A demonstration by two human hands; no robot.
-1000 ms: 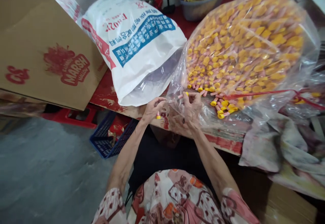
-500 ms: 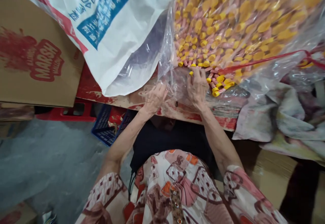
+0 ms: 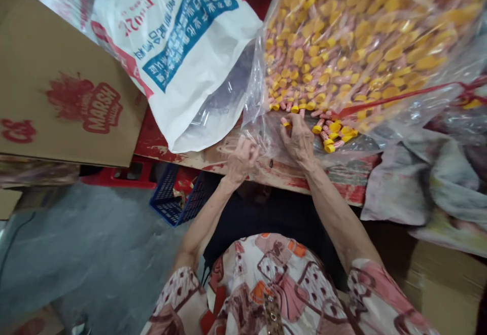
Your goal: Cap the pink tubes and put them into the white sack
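A big clear plastic bag point(image 3: 365, 46) full of small pink pieces with yellow caps lies open at the upper right. Several loose pieces point(image 3: 333, 133) rest on its near edge. Beside them, my right hand point(image 3: 299, 138) has its fingers bent, closed around a pink piece with a yellow cap point(image 3: 286, 123). My left hand point(image 3: 242, 157) is at the table edge with its fingers curled together; what they hold, if anything, is too small to make out. Left of the clear bag lies a white sack point(image 3: 190, 71) with its mouth open, clear plastic showing inside.
A cardboard box point(image 3: 49, 91) stands at the left. A blue basket point(image 3: 177, 195) and a red stool point(image 3: 117, 175) are below the worn red table point(image 3: 279, 170). Crumpled cloths point(image 3: 395, 188) hang at the right. A red tie point(image 3: 403, 94) crosses the clear bag.
The view has shifted, so most things sit lower and further right. My left hand's fingers are more curled. A capped piece now shows at my right fingertips.
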